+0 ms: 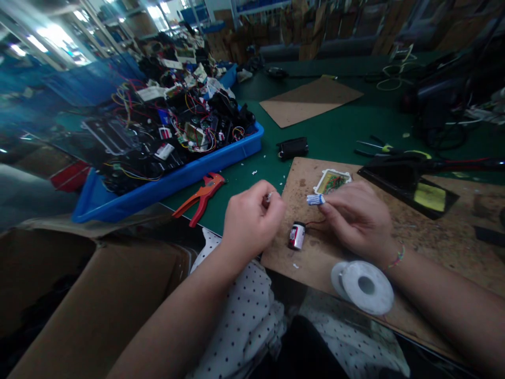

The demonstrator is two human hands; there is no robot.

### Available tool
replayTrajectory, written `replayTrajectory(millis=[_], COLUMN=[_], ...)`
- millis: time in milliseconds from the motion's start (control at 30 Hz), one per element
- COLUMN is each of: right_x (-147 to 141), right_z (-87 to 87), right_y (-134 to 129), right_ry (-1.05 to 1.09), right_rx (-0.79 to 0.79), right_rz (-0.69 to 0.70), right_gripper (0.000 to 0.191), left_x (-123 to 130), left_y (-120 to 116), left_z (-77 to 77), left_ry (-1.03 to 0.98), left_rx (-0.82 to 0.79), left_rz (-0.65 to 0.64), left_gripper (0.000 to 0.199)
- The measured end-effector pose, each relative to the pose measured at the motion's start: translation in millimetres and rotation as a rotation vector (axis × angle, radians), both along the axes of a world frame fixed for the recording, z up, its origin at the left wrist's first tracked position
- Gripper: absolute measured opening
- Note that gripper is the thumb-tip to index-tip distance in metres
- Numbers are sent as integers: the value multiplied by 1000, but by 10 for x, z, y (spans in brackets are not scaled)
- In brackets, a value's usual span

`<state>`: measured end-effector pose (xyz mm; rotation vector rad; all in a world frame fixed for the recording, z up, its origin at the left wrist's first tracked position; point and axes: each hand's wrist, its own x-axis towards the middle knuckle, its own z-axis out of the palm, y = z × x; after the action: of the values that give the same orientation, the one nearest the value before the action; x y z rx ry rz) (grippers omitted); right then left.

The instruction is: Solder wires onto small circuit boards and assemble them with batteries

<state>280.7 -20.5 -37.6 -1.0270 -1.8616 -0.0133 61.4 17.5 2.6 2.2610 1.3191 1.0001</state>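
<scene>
My left hand (254, 213) is closed in a pinch, with a tiny whitish bit showing at its fingertips, too small to name. My right hand (361, 218) pinches a small blue-and-white striped piece (315, 200) between thumb and forefinger, above the wooden board (315, 268). Between the hands, a small cylindrical battery (297, 236) stands on the board, and a thin red wire runs from its top toward my right hand. Just behind the right fingers lies a circuit board in a pale frame (332, 180), partly covered by the hand. A white spool (366, 287) rests below the right wrist.
Orange-red wire strippers (202, 197) lie left of my hands. Beyond them stands a blue tray (169, 176) heaped with black housings and wires. A black part (292, 148), a cardboard sheet (311, 100), pliers (374, 147) and a soldering stand with yellow sponge (430, 197) lie farther off.
</scene>
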Motion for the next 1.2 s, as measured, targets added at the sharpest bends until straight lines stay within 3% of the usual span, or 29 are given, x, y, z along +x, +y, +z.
replayTrajectory(millis=[133, 233, 333, 433, 567, 667, 833, 1000, 1100, 1200], right_x=[35, 31, -27, -137, -232, -199, -158, -172, -120, -22], right_z=[-16, 47, 129, 163, 223, 444, 920, 926, 929, 1097], right_y=[25, 28, 29, 25, 39, 164, 769, 1367, 1430, 1255], right_ry=[-234, -505, -724, -838, -915, -887, -725, -832, -855, -807], right_rx=[-51, 0, 28, -42, -119, -163, -426, -645, -663, -580], right_rz=[22, 114, 193, 185, 187, 202, -48, -238, -351, -461], right_gripper=[15, 23, 48, 69, 50, 44, 57, 65, 68, 75], left_x=[-160, -202, -194, -183, -195, -215, -257, -292, -314, -364], left_y=[147, 183, 170, 131, 57, 27, 82, 157, 188, 228], left_z=[37, 42, 29, 27, 51, 67, 69, 25, -36, -98], left_ry=[-89, -88, -63, -66, -133, -211, -343, -340, -339, -338], left_rx=[30, 56, 82, 99, 109, 118, 140, 104, 48, -27], left_rz=[170, 191, 172, 143, 121, 132, 166, 141, 127, 99], left_gripper=[44, 49, 42, 38, 36, 30, 21, 23, 25, 22])
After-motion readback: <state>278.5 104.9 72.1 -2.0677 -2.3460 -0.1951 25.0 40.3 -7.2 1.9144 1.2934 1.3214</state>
